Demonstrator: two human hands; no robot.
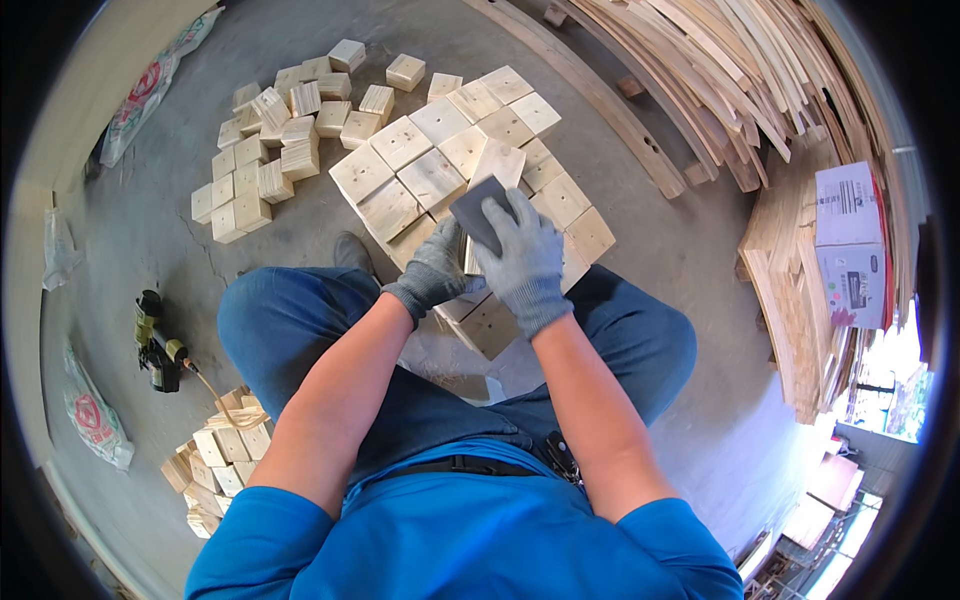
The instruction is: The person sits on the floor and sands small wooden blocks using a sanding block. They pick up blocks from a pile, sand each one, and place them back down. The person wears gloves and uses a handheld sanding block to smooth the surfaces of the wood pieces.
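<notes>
Both my hands wear grey work gloves and meet over a stack of pale wooden blocks (432, 178) between my knees. My right hand (525, 255) is closed around a dark grey sanding block (479, 212), fingers spread over its top. The sanding block lies against a pale wooden block (498, 160), covering part of it. My left hand (433, 268) grips this wooden block's near left side. Part of the grip is hidden under the sanding block and the right hand.
Loose wooden blocks (250, 180) cover the floor at the far left. A smaller block pile (215, 455) sits by my left elbow, near a nail gun (158, 340) with a hose. Long boards (690, 80) lie at the far right, with a cardboard box (850, 245) on stacked wood.
</notes>
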